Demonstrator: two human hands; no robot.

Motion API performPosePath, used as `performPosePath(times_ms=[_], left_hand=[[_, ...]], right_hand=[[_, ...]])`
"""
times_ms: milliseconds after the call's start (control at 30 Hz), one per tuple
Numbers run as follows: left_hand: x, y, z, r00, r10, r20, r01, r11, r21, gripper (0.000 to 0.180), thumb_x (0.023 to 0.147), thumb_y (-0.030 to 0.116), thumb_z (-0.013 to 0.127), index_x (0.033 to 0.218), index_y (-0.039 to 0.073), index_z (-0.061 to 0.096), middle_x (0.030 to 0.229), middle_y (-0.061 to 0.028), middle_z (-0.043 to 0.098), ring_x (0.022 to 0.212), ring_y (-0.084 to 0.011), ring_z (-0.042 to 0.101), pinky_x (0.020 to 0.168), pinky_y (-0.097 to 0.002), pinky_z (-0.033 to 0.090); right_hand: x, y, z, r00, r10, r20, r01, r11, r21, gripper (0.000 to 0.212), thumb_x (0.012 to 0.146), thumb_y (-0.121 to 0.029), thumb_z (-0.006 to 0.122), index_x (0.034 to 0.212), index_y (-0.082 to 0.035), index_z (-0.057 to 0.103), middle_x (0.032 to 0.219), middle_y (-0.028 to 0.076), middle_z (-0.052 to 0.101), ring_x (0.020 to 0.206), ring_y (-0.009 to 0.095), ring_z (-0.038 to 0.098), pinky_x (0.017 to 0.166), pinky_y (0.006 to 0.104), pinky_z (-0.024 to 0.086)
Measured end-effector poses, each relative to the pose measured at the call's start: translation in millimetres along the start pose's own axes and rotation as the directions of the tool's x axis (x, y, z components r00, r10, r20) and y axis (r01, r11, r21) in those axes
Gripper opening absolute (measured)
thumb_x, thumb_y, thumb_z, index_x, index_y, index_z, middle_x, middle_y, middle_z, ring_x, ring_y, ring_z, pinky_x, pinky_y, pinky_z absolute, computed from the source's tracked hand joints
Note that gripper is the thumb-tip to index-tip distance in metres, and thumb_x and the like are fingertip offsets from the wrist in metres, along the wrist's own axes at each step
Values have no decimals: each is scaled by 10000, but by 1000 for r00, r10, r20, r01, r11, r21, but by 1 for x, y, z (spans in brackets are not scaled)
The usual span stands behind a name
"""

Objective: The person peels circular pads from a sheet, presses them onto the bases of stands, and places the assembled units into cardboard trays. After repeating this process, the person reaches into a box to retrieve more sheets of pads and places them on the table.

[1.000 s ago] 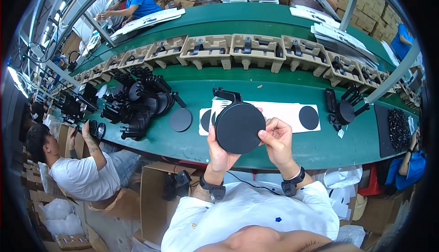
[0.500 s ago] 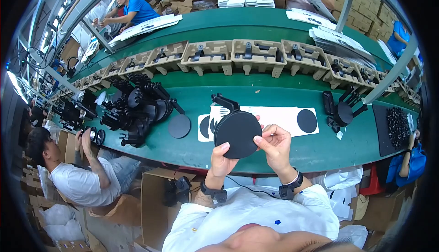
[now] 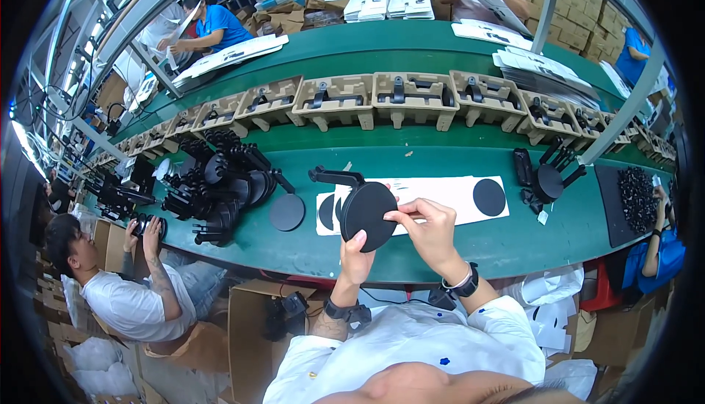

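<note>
My left hand (image 3: 355, 257) grips a black stand with a round flat base (image 3: 373, 217) from below, its thumb lying on the face of the disc. The stand's jointed arm (image 3: 336, 176) points up and to the left. At the disc's right edge, my right hand (image 3: 432, 231) is closed in a pinch; whether a thin layer lies between its fingertips cannot be made out. Beneath the stand, a white sheet (image 3: 448, 197) lies on the green table, bearing a black round pad (image 3: 489, 197) at its right end and further dark discs at its left, partly covered by the stand.
Left of the sheet is a single stand (image 3: 287, 212), beside a heap of black stands (image 3: 228, 176). More black parts (image 3: 548, 182) stand at the right. Moulded trays (image 3: 334, 100) line the green table (image 3: 352, 253) behind. A co-worker (image 3: 132, 279) sits at the left.
The stand has turned and shifted slightly left, its arm now pointing further left. My right hand has moved left with it, fingers still at the disc's edge.
</note>
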State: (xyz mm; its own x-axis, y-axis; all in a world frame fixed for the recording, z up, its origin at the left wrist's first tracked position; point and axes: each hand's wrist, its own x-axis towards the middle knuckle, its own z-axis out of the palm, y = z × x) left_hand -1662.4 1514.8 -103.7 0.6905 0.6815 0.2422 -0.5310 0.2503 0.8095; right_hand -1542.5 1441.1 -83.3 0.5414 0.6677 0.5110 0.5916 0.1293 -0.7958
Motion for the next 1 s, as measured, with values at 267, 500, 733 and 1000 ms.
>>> performPosePath(times_ms=[267, 500, 733, 1000], left_hand=[[3, 7, -14, 998, 22, 61, -8, 973, -229, 737, 849, 470, 398, 1385, -19, 268, 1392, -228, 356, 1219, -364, 450, 1034, -420, 350], [-1, -5, -25, 996, 84, 20, -84, 996, 18, 885, 840, 704, 285, 1400, 20, 261, 1380, -220, 368, 1254, -359, 404, 1061, -425, 301], [8, -2, -42, 907, 406, 114, -314, 469, 826, 676, 859, 268, 624, 1370, -24, 293, 1295, -193, 425, 1202, -283, 447, 1020, -391, 350], [-10, -15, -63, 987, -124, -99, 136, 983, 124, 341, 840, -31, 598, 1171, -53, 520, 1031, -99, 619, 920, -165, 615, 784, -257, 508]], right_hand=[[11, 8, 3, 994, -102, -44, 85, 955, -285, 347, 623, -234, 822, 802, -6, 630, 826, 109, 664, 750, 240, 650, 598, 317, 493], [-3, -5, 17, 962, -256, -92, 259, 966, 23, 349, 681, -101, 787, 974, 27, 647, 934, 154, 670, 859, 208, 664, 711, 295, 529], [-8, -2, 27, 983, 165, 77, -181, 851, 492, 281, 843, 1, 607, 1116, 66, 598, 1017, 155, 655, 883, 164, 638, 800, 256, 515], [-5, 28, 36, 989, 144, 30, -133, 790, 598, 356, 840, 95, 532, 1194, 59, 549, 1081, 145, 632, 886, 157, 631, 785, 243, 512]])
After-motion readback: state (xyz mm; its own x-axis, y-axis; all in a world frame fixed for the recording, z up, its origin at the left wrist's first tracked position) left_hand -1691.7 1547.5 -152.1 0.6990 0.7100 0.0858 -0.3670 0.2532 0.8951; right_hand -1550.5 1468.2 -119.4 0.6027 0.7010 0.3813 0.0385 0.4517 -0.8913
